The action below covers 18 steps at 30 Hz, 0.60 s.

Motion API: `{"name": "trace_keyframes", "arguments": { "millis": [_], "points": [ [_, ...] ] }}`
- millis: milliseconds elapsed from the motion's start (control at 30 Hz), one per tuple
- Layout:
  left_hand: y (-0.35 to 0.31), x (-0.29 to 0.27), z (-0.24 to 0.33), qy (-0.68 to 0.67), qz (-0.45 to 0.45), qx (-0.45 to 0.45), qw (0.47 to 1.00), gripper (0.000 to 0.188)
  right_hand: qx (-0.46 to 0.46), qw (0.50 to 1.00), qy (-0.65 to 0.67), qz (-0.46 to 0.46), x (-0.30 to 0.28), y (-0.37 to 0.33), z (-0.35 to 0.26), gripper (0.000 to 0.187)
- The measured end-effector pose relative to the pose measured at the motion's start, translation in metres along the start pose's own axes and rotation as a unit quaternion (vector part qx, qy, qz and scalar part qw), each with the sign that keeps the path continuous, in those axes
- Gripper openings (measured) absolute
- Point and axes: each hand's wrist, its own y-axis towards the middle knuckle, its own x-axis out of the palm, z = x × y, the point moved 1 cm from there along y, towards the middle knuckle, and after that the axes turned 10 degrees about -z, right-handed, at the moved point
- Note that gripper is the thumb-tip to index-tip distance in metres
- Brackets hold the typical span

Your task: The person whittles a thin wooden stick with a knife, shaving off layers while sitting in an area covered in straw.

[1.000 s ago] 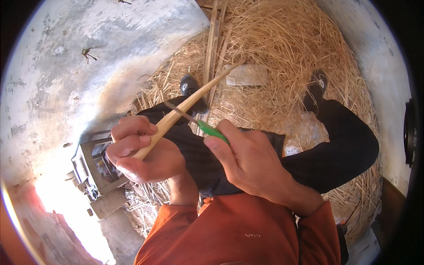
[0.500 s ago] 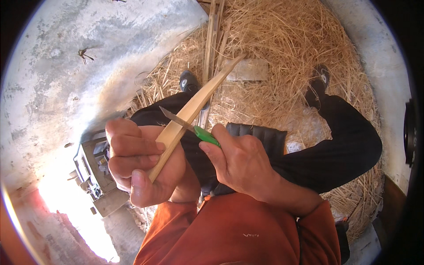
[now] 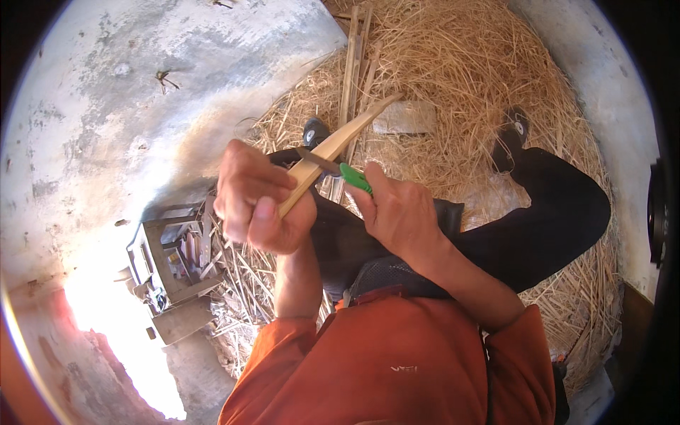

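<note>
My left hand (image 3: 262, 202) is closed around the lower end of a pale, flat strip of split bamboo or wood (image 3: 345, 134). The strip slants up and away to the right and narrows to a point. A knife (image 3: 356, 178) with a green handle is gripped in my right hand (image 3: 404, 216), the thumb along the handle. Its blade lies across the strip just beyond my left fingers, pointing left. Part of the left palm and the strip's near end are hidden by the curled fingers.
Dry shavings and straw (image 3: 453, 57) cover the floor around my outstretched legs (image 3: 538, 227). Long wooden strips (image 3: 349, 67) lie ahead, beside a flat block (image 3: 404, 117). A wooden box holding small items (image 3: 177, 255) stands at my left by the pale wall (image 3: 142, 106).
Both hands, the strip and the knife have moved away from my body and slightly right. My left hand still grips the strip, and the blade still lies across it.
</note>
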Motion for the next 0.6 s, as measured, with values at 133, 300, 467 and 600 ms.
{"name": "trace_keyframes", "arguments": {
  "millis": [133, 300, 467, 600],
  "points": [
    [0.001, 0.013, 0.008, 0.053, -0.017, -0.015, 0.998, 0.028, 0.004, 1.0, -0.012, 0.029, -0.001, -0.016, 0.006, 0.022],
    [0.009, 0.028, 0.012, 0.042, -0.023, 0.006, 0.999, 0.03, 0.03, 0.998, -0.036, 0.053, -0.009, -0.03, 0.017, 0.028],
    [0.012, 0.035, 0.011, 0.019, -0.027, -0.034, 0.999, 0.027, 0.031, 0.999, -0.013, 0.035, -0.02, -0.037, 0.023, 0.029],
    [0.013, 0.042, 0.007, -0.024, -0.013, -0.031, 0.999, 0.03, 0.053, 0.971, 0.221, -0.073, -0.037, -0.043, 0.024, 0.029]
  ]
}}
